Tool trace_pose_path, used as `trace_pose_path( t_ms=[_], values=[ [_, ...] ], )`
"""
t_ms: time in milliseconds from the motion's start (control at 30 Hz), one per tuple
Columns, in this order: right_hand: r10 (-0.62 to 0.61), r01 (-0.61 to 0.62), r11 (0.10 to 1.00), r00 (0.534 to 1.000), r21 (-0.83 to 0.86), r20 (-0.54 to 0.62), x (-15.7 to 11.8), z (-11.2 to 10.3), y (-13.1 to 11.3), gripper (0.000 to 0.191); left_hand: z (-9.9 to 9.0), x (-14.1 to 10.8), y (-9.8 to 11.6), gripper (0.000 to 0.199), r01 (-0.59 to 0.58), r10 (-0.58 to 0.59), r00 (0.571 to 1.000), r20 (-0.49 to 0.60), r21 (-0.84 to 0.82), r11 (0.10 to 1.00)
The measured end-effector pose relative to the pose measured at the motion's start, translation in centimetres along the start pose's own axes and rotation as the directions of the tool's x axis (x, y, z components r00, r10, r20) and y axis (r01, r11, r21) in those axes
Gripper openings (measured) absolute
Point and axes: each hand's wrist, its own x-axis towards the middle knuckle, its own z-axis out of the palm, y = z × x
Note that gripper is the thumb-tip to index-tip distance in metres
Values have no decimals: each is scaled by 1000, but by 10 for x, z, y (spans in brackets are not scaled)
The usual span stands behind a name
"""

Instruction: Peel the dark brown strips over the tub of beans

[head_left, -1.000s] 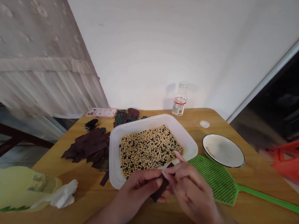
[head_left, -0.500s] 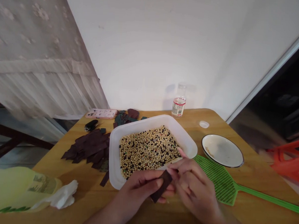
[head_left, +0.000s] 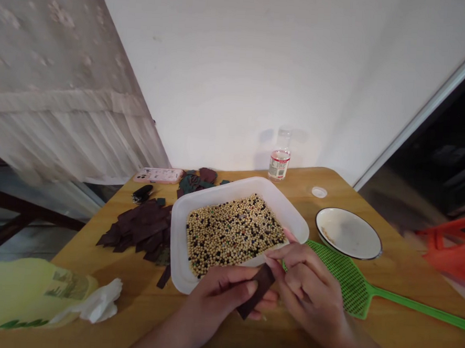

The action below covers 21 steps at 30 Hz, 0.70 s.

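Left hand: the left hand [head_left: 220, 299] is closed in a pinch, and the dark brown strip [head_left: 257, 292] is gripped between thumb and fingers.

Right hand: the right hand [head_left: 308, 289] is half curled, and the top of the strip is touched by its index fingertip [head_left: 270, 260]; whether the strip is firmly gripped by this hand cannot be told.

Strip: it is held just in front of the near edge of the white plastic tray [head_left: 215, 196], tilted, with its lower end pointing down.

Tray contents: pale round beans mixed with dark ones [head_left: 232, 237] are spread across the tray.

Left of the tray: a pile of dark brown cut pieces [head_left: 134, 228] is laid beside it, with a yellow plastic bag [head_left: 24, 298] and a crumpled white tissue [head_left: 100, 303] nearer the table's front edge.

Right of the tray: a green fly swatter [head_left: 346, 275] lies just beside it, and a white enamel plate [head_left: 350, 234] is placed beyond the swatter's head.

Beyond the tray: dark green and brown pieces [head_left: 192, 183], a pink-cased phone [head_left: 157, 175], a small black object [head_left: 142, 192], a clear bottle [head_left: 279, 164] and a white cap [head_left: 319, 192] are set out on the wooden table [head_left: 303, 178].
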Motion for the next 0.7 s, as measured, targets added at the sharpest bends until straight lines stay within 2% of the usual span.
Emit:
trace_pose_path(
  t_ms=[167,300,400,533,700],
  values=[
    [-11,11,1000,1000,-11,-17,3,-1,-2,33,0,1,-1,36,7,-6,1000,-13,35,999],
    [13,-14,1000,998,-22,-68,4,-2,-2,35,-2,2,-1,32,4,-6,999,-34,-56,998],
    [12,-13,1000,999,-15,-42,3,-2,-2,35,-2,1,0,30,-3,-1,999,-37,-99,995],
    [9,-9,1000,999,16,-32,2,0,-2,33,-1,0,0,29,1,-1,1000,2,-67,998],
    [14,-13,1000,1000,23,-27,1,0,-3,32,-1,0,-1,24,-26,25,1000,-14,-114,993]
  ],
)
